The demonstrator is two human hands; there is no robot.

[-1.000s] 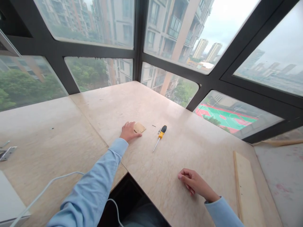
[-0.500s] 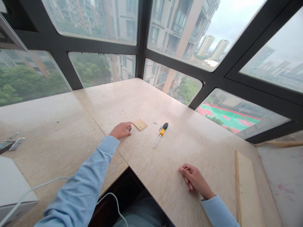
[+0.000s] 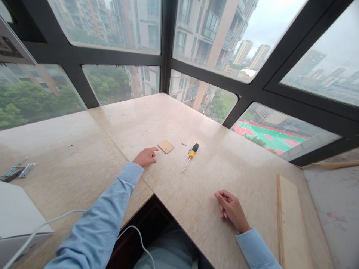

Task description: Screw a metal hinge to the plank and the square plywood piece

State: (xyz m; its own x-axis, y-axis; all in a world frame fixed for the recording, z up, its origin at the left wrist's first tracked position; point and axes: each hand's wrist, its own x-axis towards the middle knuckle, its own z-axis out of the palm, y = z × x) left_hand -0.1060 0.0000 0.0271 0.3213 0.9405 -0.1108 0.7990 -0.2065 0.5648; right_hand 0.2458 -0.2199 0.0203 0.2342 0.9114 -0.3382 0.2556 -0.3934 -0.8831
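My left hand [image 3: 146, 157] rests low over the table just left of a small square wooden plate [image 3: 166, 146] with little holes. Its index finger points at the plate's edge, while the other fingers curl in; a tiny metal piece [image 3: 155, 158] shows only as a glint at the fingertips. Right of the plate lie a screw [image 3: 183, 144] and a few small metal parts [image 3: 189, 150]. Beside them is a screwdriver [image 3: 193, 152] with a yellow and black handle, its tip toward me. My right hand [image 3: 231, 209] lies closed near the table's right side, with nothing visible in it.
Metal hinges and long screws [image 3: 19, 171] lie at the far left above a white box [image 3: 19, 213]. A white cable [image 3: 60, 215] crosses my left sleeve. A long wooden board [image 3: 293, 220] lies at the right. Windows border the tabletop [image 3: 134, 116]; its front has a dark cut-out corner.
The shiny metal piece at my left fingertips is now mostly hidden, and the index finger stands more apart. My right hand stays almost still. The view has shifted slightly.
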